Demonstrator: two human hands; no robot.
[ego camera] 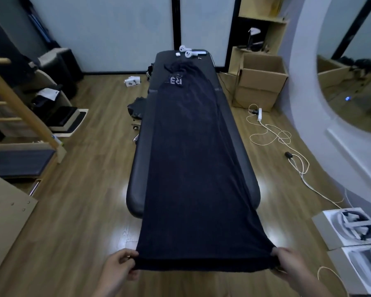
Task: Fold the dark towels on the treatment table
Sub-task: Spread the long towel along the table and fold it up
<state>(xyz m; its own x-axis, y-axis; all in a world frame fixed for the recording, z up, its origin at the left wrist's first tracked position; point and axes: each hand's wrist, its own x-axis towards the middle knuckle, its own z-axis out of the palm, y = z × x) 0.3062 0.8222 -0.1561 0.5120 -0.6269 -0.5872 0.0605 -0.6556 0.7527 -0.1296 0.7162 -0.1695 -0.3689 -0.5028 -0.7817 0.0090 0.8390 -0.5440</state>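
A long dark towel lies stretched lengthwise along the black treatment table, its near end pulled off the table's end toward me. My left hand pinches the near left corner and my right hand pinches the near right corner, holding the edge taut in the air. The towel's far end is bunched, with a white "R3" logo showing. Another dark cloth hangs at the table's left side.
Two white controllers lie at the table's far end. Cardboard boxes stand at the right, a power strip with cables lies on the wooden floor. White packaging trays sit near right. A wooden ladder frame stands left.
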